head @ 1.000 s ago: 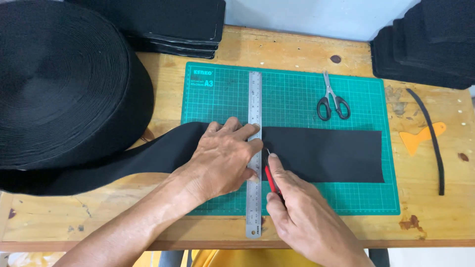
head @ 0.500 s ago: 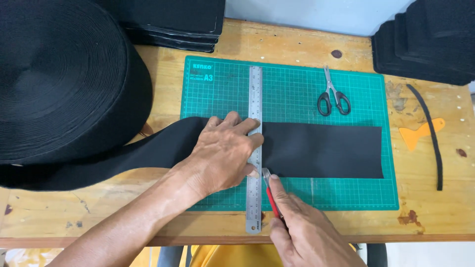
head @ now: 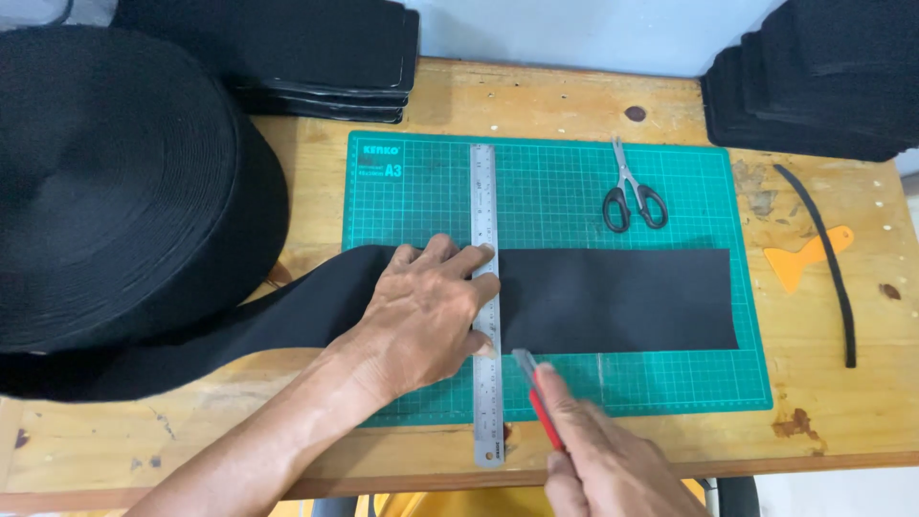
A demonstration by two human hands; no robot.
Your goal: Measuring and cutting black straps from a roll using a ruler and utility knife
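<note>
- One left hand (head: 421,311) lies flat, fingers spread and not clenched, pressing down on one steel ruler (head: 486,287) and on the black strip under it.
- One right hand (head: 598,460) is closed around one red-handled craft knife (head: 538,397); its blade tip rests on the mat just below the strip's near edge, right beside the ruler.
- One black band strip (head: 613,299) lies flat across the mat from left to right; its free end stops near the mat's right edge, and its other end runs left off the mat toward the roll.
- One big roll of black band (head: 115,182) lies on the table's left side, well apart from the knife.
- One green cutting mat (head: 555,191) with a grid sits in the middle of one wooden table (head: 536,96); the ruler crosses it from far edge to near edge and sticks out past the near edge.
- One pair of scissors (head: 632,191) with black handles lies shut on the mat, beyond the strip.
- Two stacks of black cut pieces: one stack (head: 316,48) at the far left behind the mat, one stack (head: 814,86) at the far right corner.
- One orange scraper (head: 802,258) lies on the bare wood right of the mat.
- One thin black offcut (head: 831,263) lies curved across the scraper's handle.
</note>
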